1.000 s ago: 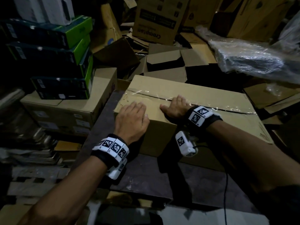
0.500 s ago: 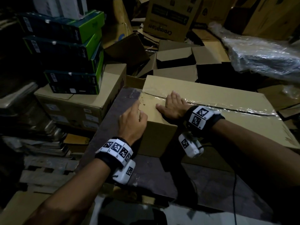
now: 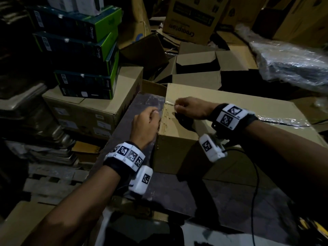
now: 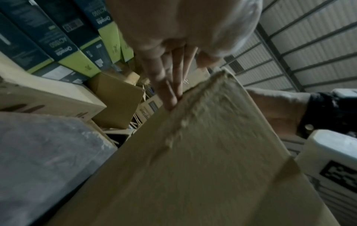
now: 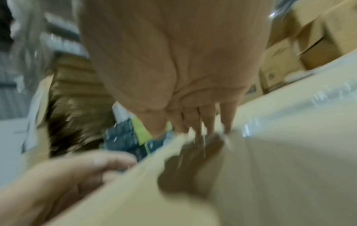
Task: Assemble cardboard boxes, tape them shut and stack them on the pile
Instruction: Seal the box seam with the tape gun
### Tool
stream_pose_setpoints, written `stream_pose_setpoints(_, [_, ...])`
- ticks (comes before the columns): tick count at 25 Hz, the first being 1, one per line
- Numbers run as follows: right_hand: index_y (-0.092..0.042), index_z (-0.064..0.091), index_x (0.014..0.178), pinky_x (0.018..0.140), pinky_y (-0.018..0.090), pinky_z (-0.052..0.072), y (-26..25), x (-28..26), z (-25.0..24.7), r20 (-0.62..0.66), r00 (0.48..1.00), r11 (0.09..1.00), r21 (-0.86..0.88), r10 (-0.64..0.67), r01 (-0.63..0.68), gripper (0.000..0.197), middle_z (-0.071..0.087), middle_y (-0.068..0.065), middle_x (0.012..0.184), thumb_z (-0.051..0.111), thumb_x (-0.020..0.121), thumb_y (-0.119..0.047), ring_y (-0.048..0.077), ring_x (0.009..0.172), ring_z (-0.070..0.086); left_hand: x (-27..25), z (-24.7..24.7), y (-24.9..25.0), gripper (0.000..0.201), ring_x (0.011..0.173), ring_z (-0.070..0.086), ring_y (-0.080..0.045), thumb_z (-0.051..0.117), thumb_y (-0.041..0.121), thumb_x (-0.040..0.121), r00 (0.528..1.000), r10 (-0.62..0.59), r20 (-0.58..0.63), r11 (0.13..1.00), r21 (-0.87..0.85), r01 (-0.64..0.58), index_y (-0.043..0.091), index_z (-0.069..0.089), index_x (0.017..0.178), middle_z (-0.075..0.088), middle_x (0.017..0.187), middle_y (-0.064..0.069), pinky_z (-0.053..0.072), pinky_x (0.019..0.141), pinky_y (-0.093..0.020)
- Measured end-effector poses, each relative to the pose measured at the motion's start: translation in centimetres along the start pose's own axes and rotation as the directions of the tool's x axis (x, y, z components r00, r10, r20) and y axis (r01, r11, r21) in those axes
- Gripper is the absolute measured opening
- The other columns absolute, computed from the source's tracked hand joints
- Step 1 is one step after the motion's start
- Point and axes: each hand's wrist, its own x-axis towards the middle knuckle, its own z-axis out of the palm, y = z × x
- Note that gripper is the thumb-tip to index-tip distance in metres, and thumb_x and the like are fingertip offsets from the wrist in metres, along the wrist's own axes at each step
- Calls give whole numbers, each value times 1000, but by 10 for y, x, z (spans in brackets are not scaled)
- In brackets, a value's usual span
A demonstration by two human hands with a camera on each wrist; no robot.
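1. "Crompton" could be read, upside down, on a brown carton (image 3: 191, 20) standing well behind the taped cardboard box (image 3: 230, 118).
2. "Omada" was printed on the ends of the dark-and-green boxes (image 3: 85, 55); three were counted in a stack, set on a plain carton (image 3: 92, 110) left of the taped box.
3. The taped cardboard box was seen lying on a dark table (image 3: 186, 197), its top seam covered by one strip of clear tape (image 3: 287, 120).
4. The left hand (image 3: 145, 125) was laid against the box's left end, fingers (image 4: 170, 85) straight and flat on the taped cardboard.
5. The right hand (image 3: 191, 108) was held on the box top at the left end of the seam, fingertips (image 5: 228, 120) bent down onto the tape; whether anything was pinched could not be told.
6. One open empty carton (image 3: 197, 68) was seen just behind the taped box.
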Motion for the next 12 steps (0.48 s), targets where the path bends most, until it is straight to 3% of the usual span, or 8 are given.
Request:
stream_pose_setpoints(3, [-11,56,138,87,29,42,-1,-1,-14,-64,998,999,-50,-22,19,37,60,8,133,44,106,-25,23,118,58,20,-1,3,24,85,67,-20,47,30,97,995,-7,103,1000,10,6,21,63,113,69,93,-3,58,75,-46])
stream_pose_setpoints(6, [-12,50,144,93,28,42,-4,6,-17,-87,996,999,-49,-20,15,42,57,8,141,47,106,-27,22,124,55,38,-1,12,33,106,62,-21,50,28,98,983,-24,181,998,69,12,18,57,129,65,116,-6,51,91,-34])
stream_pose_setpoints(9, [-10,49,145,101,33,45,-9,17,-18,-135,991,1000,-9,-8,7,44,60,9,138,52,104,-26,24,123,57,47,3,14,41,114,57,-23,53,29,96,977,-29,211,990,139,0,15,53,135,62,125,-8,40,87,-23])
stream_pose_setpoints(12, [-7,58,136,96,33,51,-14,30,-19,-136,991,998,65,1,8,39,67,9,123,62,98,-16,23,112,63,49,4,10,44,113,57,-21,55,31,95,977,-7,213,990,137,-22,14,53,135,62,123,-7,38,84,-23])
